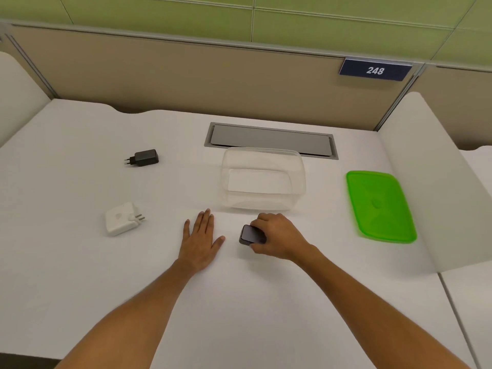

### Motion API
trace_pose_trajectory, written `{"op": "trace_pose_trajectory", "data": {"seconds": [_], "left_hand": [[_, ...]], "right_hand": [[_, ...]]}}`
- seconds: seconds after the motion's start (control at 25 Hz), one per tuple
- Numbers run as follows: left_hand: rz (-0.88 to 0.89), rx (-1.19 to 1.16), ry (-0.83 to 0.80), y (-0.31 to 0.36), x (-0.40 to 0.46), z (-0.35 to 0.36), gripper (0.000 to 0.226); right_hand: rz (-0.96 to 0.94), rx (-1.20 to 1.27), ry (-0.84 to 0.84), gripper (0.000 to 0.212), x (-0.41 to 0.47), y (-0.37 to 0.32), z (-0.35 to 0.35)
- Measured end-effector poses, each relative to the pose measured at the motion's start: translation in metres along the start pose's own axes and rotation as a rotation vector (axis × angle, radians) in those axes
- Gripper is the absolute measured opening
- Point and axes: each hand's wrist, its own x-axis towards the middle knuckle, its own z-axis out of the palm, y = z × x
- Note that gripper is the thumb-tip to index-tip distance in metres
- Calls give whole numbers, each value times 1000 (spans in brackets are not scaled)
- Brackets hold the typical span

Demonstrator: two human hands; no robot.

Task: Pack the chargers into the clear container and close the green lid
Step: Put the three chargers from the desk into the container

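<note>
The clear container (262, 158) stands open in the middle of the white desk with nothing inside. The green lid (379, 206) lies flat to its right. My right hand (279, 237) grips a dark charger (250, 234) on the desk just in front of the container. My left hand (201, 239) rests flat on the desk, fingers spread, holding nothing. A white charger (121, 219) with its plug pins pointing right lies to the left. A black charger (145, 157) lies further back on the left.
A grey cable hatch (270, 139) is set into the desk behind the container. A white divider panel (426, 182) rises at the right edge, close to the lid. A beige partition with a sign reading 248 (374, 70) closes off the back.
</note>
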Motion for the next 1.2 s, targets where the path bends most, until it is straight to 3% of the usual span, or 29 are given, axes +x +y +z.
{"op": "trace_pose_trajectory", "data": {"seconds": [0.2,0.32,0.92,1.2], "left_hand": [[-58,27,-10,-8,14,-4,76],[-106,8,-11,-13,24,-7,77],[-106,9,84,-16,28,-2,80],[-109,-47,105,-17,27,-3,79]], "right_hand": [[63,8,198,36,46,17,-48],[134,0,231,35,76,30,-66],[251,-196,-200,30,158,63,-21],[261,-217,-272,28,170,65,-6]]}}
